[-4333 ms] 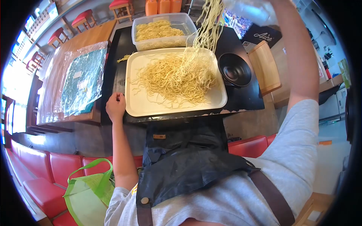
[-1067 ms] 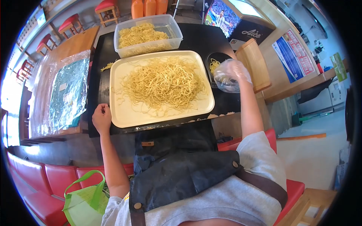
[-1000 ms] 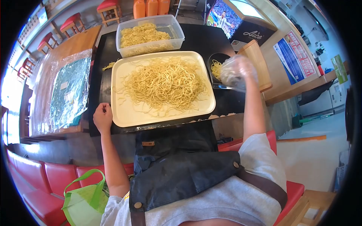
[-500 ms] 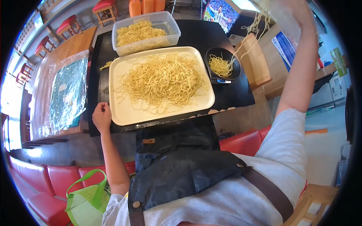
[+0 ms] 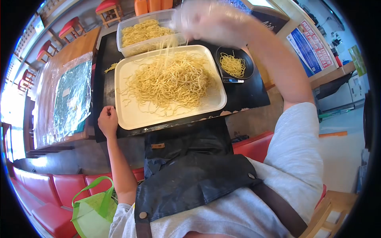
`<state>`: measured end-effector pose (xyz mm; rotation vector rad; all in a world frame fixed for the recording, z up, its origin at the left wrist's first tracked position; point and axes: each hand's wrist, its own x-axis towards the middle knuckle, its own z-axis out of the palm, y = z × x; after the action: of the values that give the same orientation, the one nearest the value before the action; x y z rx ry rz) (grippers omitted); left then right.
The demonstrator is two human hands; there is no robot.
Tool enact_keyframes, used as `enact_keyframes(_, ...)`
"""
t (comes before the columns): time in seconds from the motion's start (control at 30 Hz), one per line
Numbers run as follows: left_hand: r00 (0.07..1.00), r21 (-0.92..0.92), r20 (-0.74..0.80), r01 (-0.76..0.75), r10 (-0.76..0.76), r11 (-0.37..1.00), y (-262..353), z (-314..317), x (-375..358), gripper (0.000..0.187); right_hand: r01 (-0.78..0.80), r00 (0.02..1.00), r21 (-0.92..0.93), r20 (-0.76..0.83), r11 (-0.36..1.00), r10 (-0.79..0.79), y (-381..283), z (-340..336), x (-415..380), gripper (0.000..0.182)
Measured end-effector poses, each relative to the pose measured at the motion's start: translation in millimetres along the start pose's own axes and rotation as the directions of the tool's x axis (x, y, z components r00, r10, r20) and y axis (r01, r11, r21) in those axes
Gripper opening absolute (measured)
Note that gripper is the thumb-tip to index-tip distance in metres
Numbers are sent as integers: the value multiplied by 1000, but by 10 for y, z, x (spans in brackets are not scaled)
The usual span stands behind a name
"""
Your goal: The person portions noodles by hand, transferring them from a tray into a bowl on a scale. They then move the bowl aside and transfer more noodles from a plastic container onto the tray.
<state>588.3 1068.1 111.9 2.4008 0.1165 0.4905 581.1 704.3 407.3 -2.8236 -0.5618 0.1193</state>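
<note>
A cream tray (image 5: 126, 123) carries a large loose heap of yellow noodles (image 5: 170, 85). Above its far edge is my right hand (image 5: 206, 22), in a clear plastic glove and smeared by motion. Blurred noodle strands hang from it over the heap; its fingers are not distinct. My left hand (image 5: 107, 119) is closed, resting against the tray's left rim; the inside of the fist is hidden. Right of the tray, a black bowl (image 5: 249, 65) with a small portion of noodles (image 5: 232, 65) sits on a digital scale (image 5: 233, 80).
Behind the tray stands a clear plastic tub (image 5: 135, 50) with more noodles. A few strands (image 5: 111, 68) lie on the black table (image 5: 104, 89) to the left. Plastic-wrapped material (image 5: 71, 93) covers the wooden table further left. A green bag (image 5: 92, 210) is beside me, near red seats (image 5: 68, 189).
My right hand has swung from the upper right, where noodles dangled from it, leftward over the tray's far side. My left hand has stayed by the rim.
</note>
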Motion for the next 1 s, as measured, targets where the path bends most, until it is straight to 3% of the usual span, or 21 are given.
enact_keyframes(0.03, 1000, -9, 11, 9, -9, 1000, -4, -2, 4, 16, 38, 997, 289, -78, 956, -17, 254, 217, 9, 26)
enact_keyframes(0.07, 1000, -19, 24, 19, -18, 1000, -2, -2, 5, 16, 94, 988, 549, -155, 830, -9, 560, 378, 24, 35)
enact_keyframes(0.1, 1000, -19, 25, 19, -19, 1000, 9, -12, 7, 16, 93, 988, 550, -154, 830, -9, 715, 410, 55, 35)
enact_keyframes(0.13, 1000, -11, 26, 17, -17, 1000, 21, -24, 8, 15, 163, 974, 52, -164, 985, -153, 851, 418, 92, 36)
enact_keyframes(0.17, 999, -5, 28, 17, -17, 1000, 38, -26, 0, 15, 209, 954, -459, -97, 863, -283, 1002, 429, 120, 36)
enact_keyframes(0.23, 1000, -3, 23, 15, -15, 1000, 26, -12, -2, 15, -99, 969, -316, -247, 944, 18, 1609, 596, 69, 32)
enact_keyframes(0.3, 1000, 0, 14, 11, -11, 1000, 18, -6, 12, 15, -395, 912, -419, -71, 818, 404, 1631, 509, -100, 28)
enact_keyframes(0.37, 999, 28, 29, 29, -30, 999, 16, -5, 14, 15, -642, 757, 62, -105, 764, 645, 2187, 703, -273, 25)
enact_keyframes(0.5, 1000, 4, 0, 6, -6, 1000, 23, -4, 2, 15, -609, 790, -76, -150, 789, 595, 2375, 1043, -562, 27)
enact_keyframes(0.57, 999, 17, 25, 38, -38, 999, 73, -32, -2, 15, -432, 878, -183, -309, 883, 366, 2735, 1469, -611, 30)
enact_keyframes(0.6, 999, 17, 25, 37, -38, 999, 62, -21, -1, 15, -432, 878, -182, -309, 883, 366, 2705, 1440, -597, 30)
enact_keyframes(0.67, 999, -6, 28, 43, -43, 999, 15, -1, 5, 15, -390, 919, -340, -82, 856, 387, 2459, 1231, -530, 32)
enact_keyframes(0.7, 999, -3, 27, 44, -44, 999, 20, -7, 1, 15, -297, 947, -341, 18, 892, 322, 2012, 852, -640, 32)
enact_keyframes(0.73, 999, -9, 16, 30, -30, 1000, 36, -12, -6, 15, -296, 947, -339, 20, 893, 322, 1988, 757, -650, 32)
enact_keyframes(0.8, 1000, -17, 5, 14, -14, 1000, 52, -22, -7, 15, -454, 886, -155, -179, 877, 427, 2082, 620, -710, 34)
enact_keyframes(0.83, 1000, 2, 18, 25, -25, 1000, 56, -26, -4, 15, -455, 886, -156, -180, 877, 428, 2222, 562, -783, 34)
enact_keyframes(0.9, 999, 21, 29, 37, -37, 999, 68, -29, 2, 15, -457, 835, -234, -446, 858, 322, 2441, 448, -908, 32)
enact_keyframes(0.97, 999, 10, 36, 40, -40, 999, 68, -37, -4, 15, -402, 646, 89, -678, 911, 351, 2221, 246, -994, 29)
enact_keyframes(1.0, 998, 11, 37, 41, -41, 999, 61, -33, -6, 15, -233, 652, 567, -512, 790, 559, 2189, 19, -994, 26)
